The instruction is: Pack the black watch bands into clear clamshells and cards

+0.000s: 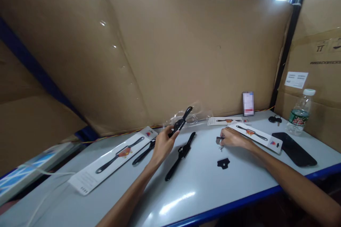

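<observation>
My left hand is closed around a black spokeshave, held tilted above the table with one handle pointing up and away. Another spokeshave lies on the table to the right of that wrist. A third spokeshave is partly hidden behind my left hand. My right hand pinches a small flat metal blade at the tabletop. Just below the blade are small silvery screws. Nearer to me lies a black cap plate with a hole in it.
Printed cards picturing a spokeshave lie at left, at right and at the back. Clear plastic wrap lies behind my left hand. On the right are a black phone, keys and a water bottle. A lit phone leans against cardboard.
</observation>
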